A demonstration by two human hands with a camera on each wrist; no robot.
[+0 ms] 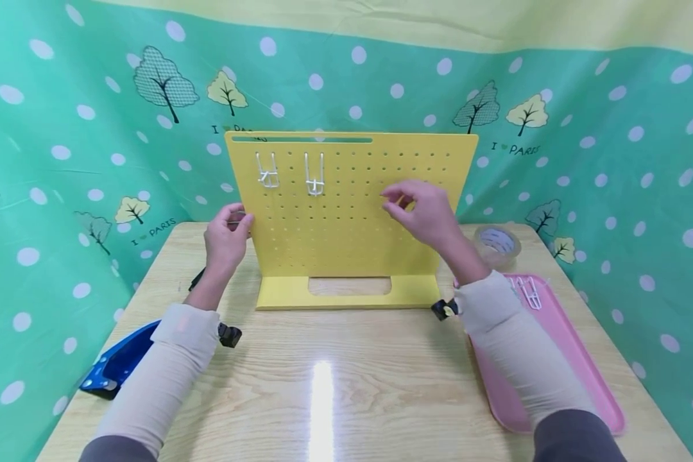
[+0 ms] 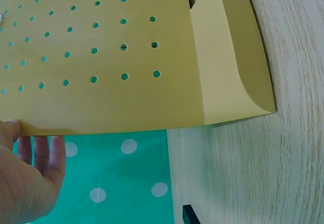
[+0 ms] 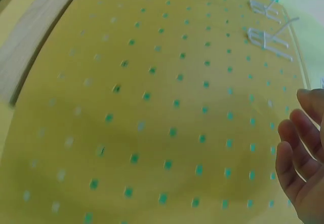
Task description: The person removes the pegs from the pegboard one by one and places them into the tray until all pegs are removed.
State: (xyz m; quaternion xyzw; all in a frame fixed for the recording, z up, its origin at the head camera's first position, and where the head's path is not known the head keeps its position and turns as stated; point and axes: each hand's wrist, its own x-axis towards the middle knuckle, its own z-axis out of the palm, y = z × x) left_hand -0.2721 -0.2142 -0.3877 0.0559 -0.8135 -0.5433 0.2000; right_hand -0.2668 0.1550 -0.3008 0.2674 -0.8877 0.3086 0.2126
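Yellow pegboard (image 1: pixel 375 232), pinched by left fingers (image 2: pixel 57 158), stands near tape (image 1: pixel 499 258) — right fingers (image 3: pixel 286 163) apart, right sleeve (image 1: pixel 522 353) overlapping pink tray (image 1: pixel 561 337).

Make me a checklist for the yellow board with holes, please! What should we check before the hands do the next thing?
1. Yellow board standing upright: ok.
2. Left hand steadying it: ok, thumb and fingers grip its side edge.
3. Two white hooks up on it: ok, side by side near the top.
4. Their ends pushed fully in: cannot tell, the back is hidden.
5. More hooks nearby: ok, on the pink tray.
6. Right hand holding another hook: not ok, none shows in its fingers.
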